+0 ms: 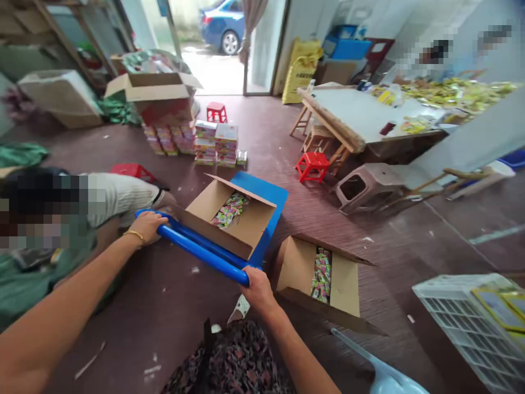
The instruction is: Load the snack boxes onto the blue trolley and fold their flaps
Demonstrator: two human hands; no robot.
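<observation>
Left hand (150, 225): clamped round the far-left end of the blue handle (200, 253).
Right hand (256, 284): clamped round its near end.
Cart (268, 197): one open box (250, 227) of packets already aboard.
Second box (344, 284): open, on the floor just right of the cart, seemingly not yet loaded.

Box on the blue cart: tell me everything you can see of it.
The cardboard box is plain brown, flaps open, holding a loose heap of small colourful packets. It sits on the blue cart platform, its near flap against the blue handle, which the left hand and right hand grip.
</observation>
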